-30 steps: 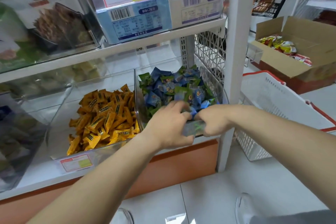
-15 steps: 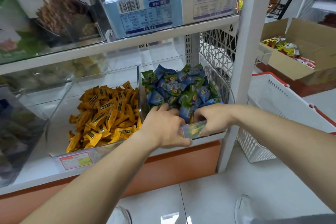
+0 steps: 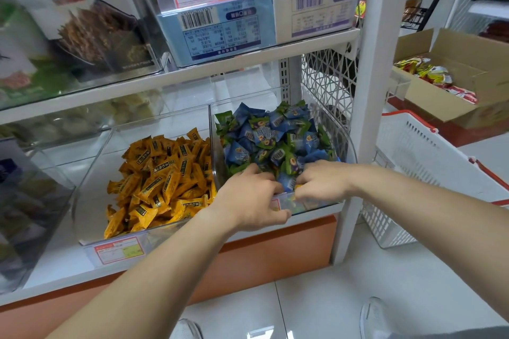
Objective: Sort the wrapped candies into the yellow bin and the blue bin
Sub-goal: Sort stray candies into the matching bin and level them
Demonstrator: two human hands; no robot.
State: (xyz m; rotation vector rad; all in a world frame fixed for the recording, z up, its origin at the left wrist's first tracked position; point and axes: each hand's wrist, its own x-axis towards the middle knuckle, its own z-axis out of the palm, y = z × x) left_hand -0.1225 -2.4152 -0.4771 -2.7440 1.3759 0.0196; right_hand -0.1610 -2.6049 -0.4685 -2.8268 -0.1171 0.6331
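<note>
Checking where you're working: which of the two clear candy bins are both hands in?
The right-hand clear plastic bin, heaped with blue and green wrapped candies; both hands dig at its front. The other holds yellow candies.

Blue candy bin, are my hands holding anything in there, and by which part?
Cannot be told: left hand and right hand are buried among the blue candies.

I see two bins side by side on the lower shelf (image 3: 68, 269): the left bin (image 3: 93, 162) at 9 o'clock of the right bin (image 3: 348, 146), walls touching. Each holds a candy heap. My left hand (image 3: 249, 198) and right hand (image 3: 321, 183) sit at the right bin's front edge. A basket (image 3: 429, 162) stands at 3 o'clock, a box (image 3: 454, 85) behind it.
</note>
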